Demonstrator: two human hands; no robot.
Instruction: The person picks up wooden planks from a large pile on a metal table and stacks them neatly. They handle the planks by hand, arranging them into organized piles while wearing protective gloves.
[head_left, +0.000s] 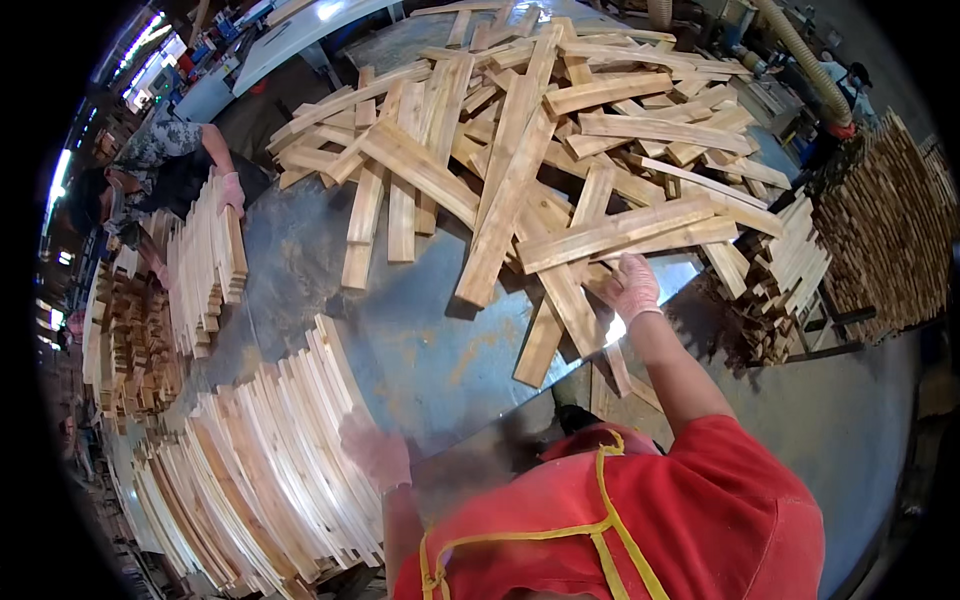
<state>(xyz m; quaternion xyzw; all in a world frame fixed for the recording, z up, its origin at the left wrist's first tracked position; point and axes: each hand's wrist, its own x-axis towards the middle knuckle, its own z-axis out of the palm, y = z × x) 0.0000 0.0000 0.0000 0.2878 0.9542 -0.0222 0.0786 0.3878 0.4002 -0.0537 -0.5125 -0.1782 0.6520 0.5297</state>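
My right hand (pixel 634 288), in a pale pinkish work glove, is closed at the near edge of a wooden board (pixel 620 232) on the right side of a loose heap; its fingertips are partly hidden against the wood. Lower down, my left hand (pixel 376 450), gloved as well, is beside the near end of a row of boards stood on edge (pixel 270 430). Motion smears its fingers, so their grip does not show. The heap of planks (pixel 500 150) lies crisscrossed over the far half of a blue-grey metal table (pixel 420 340).
At the left, a person in gloves (pixel 225 195) handles another row of upright boards (pixel 205 260). Stacked timber (pixel 885 230) stands on the right, with a smaller stack (pixel 795 265) before it. A ribbed hose (pixel 805 60) hangs at the upper right. The table's near edge borders my body.
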